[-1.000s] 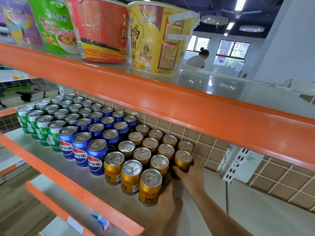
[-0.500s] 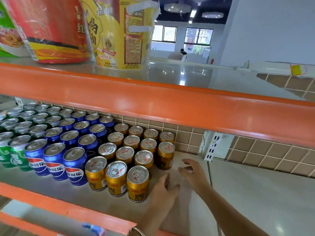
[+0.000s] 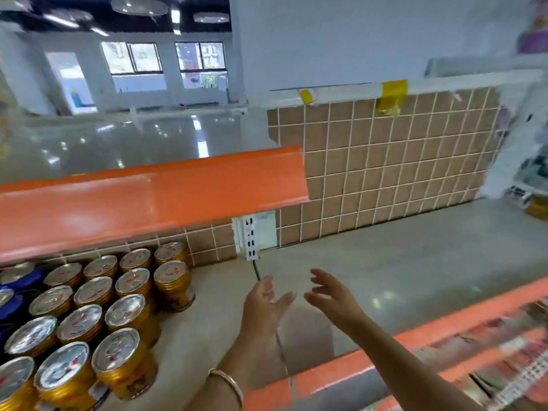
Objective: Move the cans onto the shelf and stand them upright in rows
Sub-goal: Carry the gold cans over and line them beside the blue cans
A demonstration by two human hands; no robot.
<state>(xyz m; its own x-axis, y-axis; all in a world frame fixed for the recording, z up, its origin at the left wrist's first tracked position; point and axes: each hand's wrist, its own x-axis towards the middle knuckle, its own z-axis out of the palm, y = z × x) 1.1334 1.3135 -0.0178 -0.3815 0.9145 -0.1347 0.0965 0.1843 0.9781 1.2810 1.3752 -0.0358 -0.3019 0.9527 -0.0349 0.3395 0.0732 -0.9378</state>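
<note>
A second before, the right hand point(image 3: 335, 301) had been pressed against the rightmost can of the gold cans point(image 3: 129, 311) and the left hand point(image 3: 264, 304) had sat by the front one. By this moment both had come away. They hung over bare shelf point(image 3: 400, 271) at about six o'clock in the view, apart from each other and from every can. The fingers point(image 3: 318, 275) of both hands were spread and released, grasping nothing.

The view had also swung to the right. The gold cans now sat at eight o'clock, upright in close rows on the shelf, lids up. The blue cans point(image 3: 13, 307) were just visible at nine o'clock beyond them. The noodle tubs that had filled the top of the view were gone from it. At three o'clock from the hands the shelf ran on uncovered in front of the tiled back wall point(image 3: 385, 173).

I judged that the gold block was squared off and finished with. The freed hands seemed to be turning toward the next load, and the open stretch looked like the place for further rows. No loose can showed anywhere in view, so where the next ones would come from could not be told.
</note>
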